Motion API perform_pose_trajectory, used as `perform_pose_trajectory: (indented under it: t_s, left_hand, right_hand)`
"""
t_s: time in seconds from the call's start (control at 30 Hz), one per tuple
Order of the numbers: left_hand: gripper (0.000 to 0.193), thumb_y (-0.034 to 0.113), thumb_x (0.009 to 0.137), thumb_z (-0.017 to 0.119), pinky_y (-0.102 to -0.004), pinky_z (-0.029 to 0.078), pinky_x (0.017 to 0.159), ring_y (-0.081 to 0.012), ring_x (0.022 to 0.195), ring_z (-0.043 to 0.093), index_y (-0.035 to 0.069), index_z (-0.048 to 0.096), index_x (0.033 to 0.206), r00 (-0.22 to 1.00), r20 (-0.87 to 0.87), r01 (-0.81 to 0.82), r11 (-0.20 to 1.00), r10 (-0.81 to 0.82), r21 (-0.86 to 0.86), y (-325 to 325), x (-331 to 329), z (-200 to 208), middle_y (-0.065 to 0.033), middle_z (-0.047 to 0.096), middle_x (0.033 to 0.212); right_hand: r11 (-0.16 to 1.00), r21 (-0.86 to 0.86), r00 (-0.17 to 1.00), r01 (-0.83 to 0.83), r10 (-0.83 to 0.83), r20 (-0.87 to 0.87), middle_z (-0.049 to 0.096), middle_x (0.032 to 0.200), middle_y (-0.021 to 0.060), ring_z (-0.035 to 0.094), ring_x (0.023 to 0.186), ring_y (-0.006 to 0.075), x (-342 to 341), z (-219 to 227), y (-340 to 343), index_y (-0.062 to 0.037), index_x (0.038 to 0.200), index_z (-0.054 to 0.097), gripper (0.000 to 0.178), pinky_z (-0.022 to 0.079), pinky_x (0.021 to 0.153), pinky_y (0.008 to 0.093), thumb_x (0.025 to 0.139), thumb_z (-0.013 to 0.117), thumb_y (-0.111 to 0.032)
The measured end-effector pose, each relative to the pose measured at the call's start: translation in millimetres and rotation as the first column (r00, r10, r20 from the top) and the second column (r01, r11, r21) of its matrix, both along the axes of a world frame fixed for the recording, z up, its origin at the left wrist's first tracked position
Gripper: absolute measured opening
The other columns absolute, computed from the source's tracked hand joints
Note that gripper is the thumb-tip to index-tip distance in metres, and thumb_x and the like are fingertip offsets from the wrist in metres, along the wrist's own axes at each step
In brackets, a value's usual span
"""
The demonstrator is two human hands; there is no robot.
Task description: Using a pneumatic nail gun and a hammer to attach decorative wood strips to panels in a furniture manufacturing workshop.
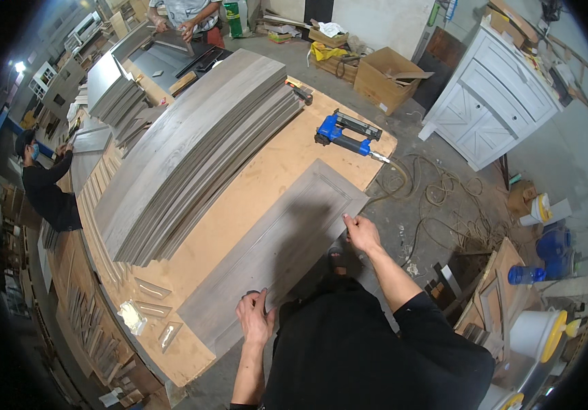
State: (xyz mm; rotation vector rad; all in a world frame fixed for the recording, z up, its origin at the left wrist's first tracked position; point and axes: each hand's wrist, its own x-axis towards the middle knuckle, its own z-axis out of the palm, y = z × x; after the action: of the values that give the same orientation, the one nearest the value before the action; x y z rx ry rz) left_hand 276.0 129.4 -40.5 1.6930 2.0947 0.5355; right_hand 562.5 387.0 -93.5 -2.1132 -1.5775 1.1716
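Note:
A long grey wood-grain panel (260,256) with a raised moulding along its border lies at the near edge of the workbench. My right hand (362,234) is closed on its near edge by the right corner, thumb uppermost. Over the same edge, farther left, my left hand (256,316) has its fingers curled around something small and dark that I cannot make out. My shadow darkens the panel's middle. Beyond it lies a blue nail gun (348,133) with its hose attached, near the bench's right corner.
A tall stack of grey boards (191,137) fills the far side of the bench (195,273). Small trim pieces (152,288) lie at left. A white cabinet (492,99), a cardboard box (386,78) and coiled hose (444,195) occupy the right. Two other people work beyond the stack.

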Motion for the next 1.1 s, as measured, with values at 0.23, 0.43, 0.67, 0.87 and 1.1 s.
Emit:
perform_pose_trajectory:
  t_s: [0.23, 0.43, 0.67, 0.87, 1.1]
  left_hand:
    - [0.063, 0.011, 0.075, 0.082, -0.0563, 0.034, 0.114, -0.0351, 0.124, 0.05, 0.008, 0.063, 0.135, 0.997, -0.074, 0.006, 0.999, -0.002, 0.047, 2, 0, -3, -0.0116, 0.056, 0.124]
    - [0.059, 0.016, 0.073, 0.085, -0.0599, 0.031, 0.117, -0.0349, 0.128, 0.048, 0.009, 0.066, 0.128, 0.993, -0.115, -0.022, 0.998, 0.029, 0.067, -15, -8, -16, -0.0093, 0.057, 0.127]
    - [0.062, 0.036, 0.086, 0.075, -0.0605, 0.028, 0.119, -0.0312, 0.132, 0.048, 0.016, 0.057, 0.142, 0.991, -0.105, -0.083, 0.995, 0.089, 0.06, -18, -1, -35, -0.0078, 0.058, 0.131]
    - [0.059, 0.019, 0.082, 0.07, -0.067, 0.022, 0.119, -0.0322, 0.139, 0.046, 0.015, 0.056, 0.14, 0.876, -0.3, -0.362, 0.926, 0.378, 0.109, -67, -65, -14, -0.0087, 0.055, 0.141]
    - [0.056, 0.017, 0.087, 0.07, -0.0646, 0.017, 0.123, -0.027, 0.145, 0.037, 0.015, 0.056, 0.142, 0.593, -0.376, -0.767, 0.641, 0.712, 0.005, -186, -236, -19, -0.0074, 0.052, 0.146]
  right_hand:
    - [0.997, -0.068, 0.997, -0.024, 0.029, 0.074, 0.075, 0.083, 0.0137, 0.073, 0.095, 0.0334, -3, 18, 5, -0.0064, 0.088, 0.07, 0.058, 0.052, 0.089, 0.0453, 0.099, 0.049, -0.06]
    - [0.987, 0.055, 0.98, -0.149, 0.14, 0.138, 0.073, 0.076, 0.0163, 0.076, 0.077, 0.0266, -9, 0, 6, 0.0, 0.089, 0.072, 0.063, 0.056, 0.078, 0.0397, 0.099, 0.053, -0.059]
    - [0.979, 0.119, 0.986, -0.166, 0.168, -0.001, 0.045, 0.06, 0.0022, 0.055, 0.056, 0.0156, 22, -5, 5, -0.0061, 0.069, 0.053, 0.06, 0.051, 0.055, 0.0347, 0.105, 0.048, -0.054]
    - [0.94, 0.265, 0.949, -0.217, 0.267, -0.167, 0.052, 0.061, 0.0011, 0.048, 0.06, 0.0116, -4, 36, -10, -0.0018, 0.072, 0.057, 0.049, 0.042, 0.058, 0.0304, 0.106, 0.056, -0.038]
    - [0.757, 0.362, 0.751, -0.544, 0.631, -0.193, 0.055, 0.073, -0.0031, 0.051, 0.071, 0.0066, -142, 66, -56, -0.0054, 0.083, 0.061, 0.025, 0.044, 0.066, 0.0246, 0.103, 0.065, -0.021]
